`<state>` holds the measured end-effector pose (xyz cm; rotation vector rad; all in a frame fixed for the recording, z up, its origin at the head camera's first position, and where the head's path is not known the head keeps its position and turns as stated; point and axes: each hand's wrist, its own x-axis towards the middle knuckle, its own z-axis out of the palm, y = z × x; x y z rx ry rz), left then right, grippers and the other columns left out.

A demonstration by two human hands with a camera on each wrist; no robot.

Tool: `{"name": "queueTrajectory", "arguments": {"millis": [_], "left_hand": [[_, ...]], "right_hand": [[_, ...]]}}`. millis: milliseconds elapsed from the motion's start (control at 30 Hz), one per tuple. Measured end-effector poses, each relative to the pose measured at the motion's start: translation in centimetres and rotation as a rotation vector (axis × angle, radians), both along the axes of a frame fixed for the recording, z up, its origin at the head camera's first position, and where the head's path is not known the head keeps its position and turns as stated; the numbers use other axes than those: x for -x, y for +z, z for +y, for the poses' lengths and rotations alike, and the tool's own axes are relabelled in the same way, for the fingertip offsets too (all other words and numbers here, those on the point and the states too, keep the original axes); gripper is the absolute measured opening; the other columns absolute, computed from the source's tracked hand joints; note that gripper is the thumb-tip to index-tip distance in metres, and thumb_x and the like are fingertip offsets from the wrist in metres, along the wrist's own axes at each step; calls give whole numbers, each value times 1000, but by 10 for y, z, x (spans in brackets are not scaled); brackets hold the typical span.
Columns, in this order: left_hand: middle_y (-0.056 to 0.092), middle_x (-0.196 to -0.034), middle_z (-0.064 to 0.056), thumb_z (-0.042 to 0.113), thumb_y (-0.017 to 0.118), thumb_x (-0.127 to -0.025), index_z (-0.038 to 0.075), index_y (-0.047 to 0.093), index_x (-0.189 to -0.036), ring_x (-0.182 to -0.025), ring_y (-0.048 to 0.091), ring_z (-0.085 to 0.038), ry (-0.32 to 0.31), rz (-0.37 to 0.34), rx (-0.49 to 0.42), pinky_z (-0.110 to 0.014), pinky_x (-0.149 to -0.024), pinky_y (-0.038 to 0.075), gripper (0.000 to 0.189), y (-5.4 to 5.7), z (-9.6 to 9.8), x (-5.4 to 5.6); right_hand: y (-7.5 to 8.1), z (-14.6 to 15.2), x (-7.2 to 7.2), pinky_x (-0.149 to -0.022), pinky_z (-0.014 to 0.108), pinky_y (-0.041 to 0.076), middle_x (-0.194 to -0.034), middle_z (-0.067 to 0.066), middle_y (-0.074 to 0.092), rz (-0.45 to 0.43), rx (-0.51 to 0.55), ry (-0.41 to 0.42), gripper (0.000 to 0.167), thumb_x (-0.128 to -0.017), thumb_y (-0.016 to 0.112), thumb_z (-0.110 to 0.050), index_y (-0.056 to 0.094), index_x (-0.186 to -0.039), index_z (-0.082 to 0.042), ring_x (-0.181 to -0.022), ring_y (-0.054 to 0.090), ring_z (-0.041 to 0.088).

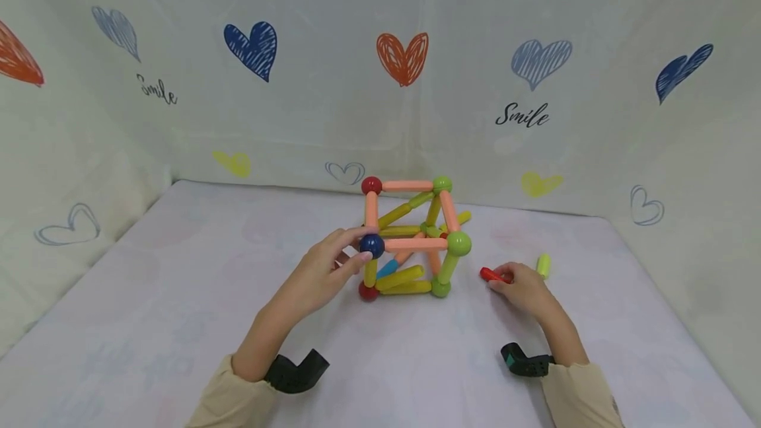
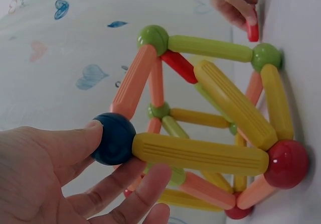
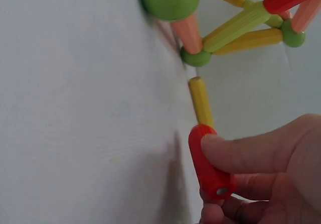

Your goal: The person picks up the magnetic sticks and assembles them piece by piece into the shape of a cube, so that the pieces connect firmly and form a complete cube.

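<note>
A box-shaped frame of magnetic building sticks (image 1: 414,244) and balls stands on the table, with red, green and blue balls at its corners. My left hand (image 1: 321,274) pinches the blue ball (image 2: 115,138) at its near upper left corner, thumb on one side and fingers on the other. Diagonal sticks, including a yellow one (image 2: 233,103) joined to a red one, cross inside the frame. To the right of the frame, my right hand (image 1: 524,290) holds a short red stick (image 3: 204,158) between thumb and fingers, apart from the frame. A magnet shows at its end.
A loose yellow-green stick (image 1: 543,266) lies just beyond the right hand. Behind the frame's right side is a yellow stick (image 3: 200,98) on the table. The pale tablecloth (image 1: 148,309) meets a white curtain (image 1: 333,117) printed with hearts.
</note>
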<state>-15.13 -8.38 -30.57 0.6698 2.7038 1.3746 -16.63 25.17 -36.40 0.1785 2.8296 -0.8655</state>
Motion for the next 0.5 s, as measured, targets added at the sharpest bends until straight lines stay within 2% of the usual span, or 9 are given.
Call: {"name": "queueTrajectory", "arguments": {"millis": [233, 500], "left_hand": [[56, -110, -9, 21, 56, -93, 19, 47, -134, -80, 58, -17, 2, 0, -3, -27, -70, 51, 42, 0, 0, 0], [56, -108, -9, 21, 56, -93, 19, 48, -134, -79, 58, -16, 6, 2, -4, -27, -70, 51, 42, 0, 1, -1]], "right_hand": [[27, -8, -10, -59, 29, 47, -78, 10, 63, -42, 228, 83, 34, -90, 60, -26, 55, -107, 4, -64, 54, 18], [52, -27, -26, -63, 33, 47, -84, 13, 64, 17, 324, 148, 42, -87, 64, -31, 55, -112, 2, -65, 56, 20]]}}
